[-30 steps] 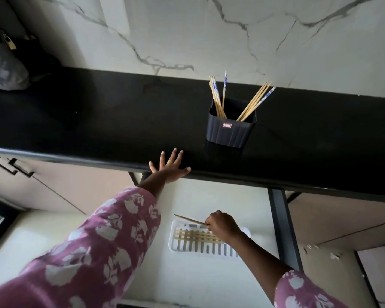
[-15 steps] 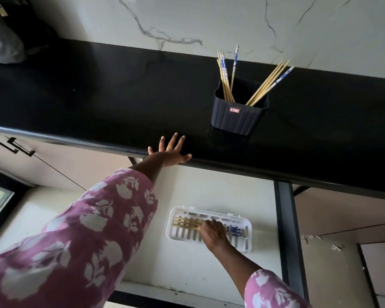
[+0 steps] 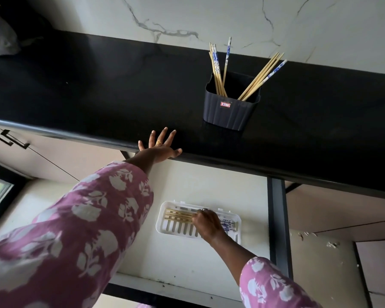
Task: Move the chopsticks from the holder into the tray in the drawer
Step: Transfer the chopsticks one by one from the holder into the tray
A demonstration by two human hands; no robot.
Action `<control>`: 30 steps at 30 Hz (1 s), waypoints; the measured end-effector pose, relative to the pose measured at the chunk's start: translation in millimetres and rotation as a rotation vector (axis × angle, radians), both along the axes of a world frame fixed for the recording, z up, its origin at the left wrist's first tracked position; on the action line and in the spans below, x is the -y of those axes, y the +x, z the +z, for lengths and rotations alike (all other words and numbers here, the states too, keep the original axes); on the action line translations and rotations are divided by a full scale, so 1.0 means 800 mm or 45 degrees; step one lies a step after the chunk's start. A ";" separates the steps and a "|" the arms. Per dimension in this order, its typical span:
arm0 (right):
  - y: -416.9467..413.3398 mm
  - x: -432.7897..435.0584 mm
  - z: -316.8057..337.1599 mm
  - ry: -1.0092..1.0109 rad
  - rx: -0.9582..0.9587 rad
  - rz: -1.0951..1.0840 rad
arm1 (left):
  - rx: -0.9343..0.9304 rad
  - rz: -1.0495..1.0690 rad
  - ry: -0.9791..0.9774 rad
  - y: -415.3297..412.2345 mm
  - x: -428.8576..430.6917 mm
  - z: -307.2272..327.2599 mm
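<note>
Down in the open drawer (image 3: 187, 263), the right hand (image 3: 206, 225) rests over the white tray (image 3: 164, 225), on chopsticks lying lengthwise there; whether its fingers grip them I cannot tell. The left hand (image 3: 159, 147) lies flat, fingers spread, on the table (image 3: 98, 85) edge. Remaining chopsticks (image 3: 219, 70) stand up in the holder (image 3: 230, 110), above and beyond both hands, nearer the left.

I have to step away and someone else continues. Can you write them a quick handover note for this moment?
Left hand: flat, fingers spread, on the black counter edge, holding nothing.
Right hand: down in the white tray in the open drawer, on the chopsticks there; grip unclear.
Done: several chopsticks lie in the tray.
Left: two bunches stand in the dark holder on the counter.
</note>
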State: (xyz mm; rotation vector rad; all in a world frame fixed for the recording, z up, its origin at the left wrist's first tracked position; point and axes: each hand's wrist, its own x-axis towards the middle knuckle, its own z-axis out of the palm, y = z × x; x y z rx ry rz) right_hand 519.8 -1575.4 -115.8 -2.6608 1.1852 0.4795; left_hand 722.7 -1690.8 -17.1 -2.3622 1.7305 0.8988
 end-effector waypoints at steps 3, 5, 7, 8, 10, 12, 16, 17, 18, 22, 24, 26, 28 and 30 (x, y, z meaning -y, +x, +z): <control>-0.004 0.010 0.021 -0.269 0.346 0.069 | 0.001 0.007 0.016 -0.001 0.000 0.001; -0.003 0.022 0.039 -0.374 0.624 0.138 | 0.001 -0.006 0.034 0.001 0.001 0.002; 0.002 0.045 0.066 -0.549 0.853 0.109 | -0.003 -0.026 0.057 0.003 0.003 0.003; 0.004 0.060 0.080 -0.601 0.934 0.074 | -0.002 -0.029 0.065 0.004 0.003 0.003; 0.003 0.097 0.113 -0.745 1.058 -0.023 | -0.003 -0.022 0.065 0.003 0.003 0.003; -0.005 0.136 0.146 -0.949 1.156 -0.128 | -0.008 -0.016 0.060 0.002 0.001 0.003; -0.032 0.202 0.197 -1.223 1.209 -0.381 | -0.008 -0.027 0.055 0.002 -0.001 0.004; -0.038 0.216 0.207 -1.235 1.196 -0.448 | -0.004 -0.033 0.060 0.002 0.000 0.005; -0.043 0.228 0.216 -1.231 1.179 -0.526 | 0.001 -0.039 0.065 0.002 0.000 0.006; -0.055 0.277 0.243 -0.928 1.099 -1.011 | 0.002 -0.091 0.122 0.006 0.004 0.007; -0.055 0.302 0.254 -0.787 1.153 -1.238 | 0.015 -0.139 0.181 0.010 0.008 0.009; -0.052 0.324 0.267 -0.675 1.214 -1.417 | 0.017 -0.183 0.229 0.012 0.013 0.011; -0.050 0.346 0.276 -0.579 1.258 -1.555 | -0.061 -0.161 0.268 0.015 0.020 0.012; -0.050 0.366 0.280 -0.513 1.309 -1.659 | -0.114 -0.144 0.369 0.018 0.026 0.014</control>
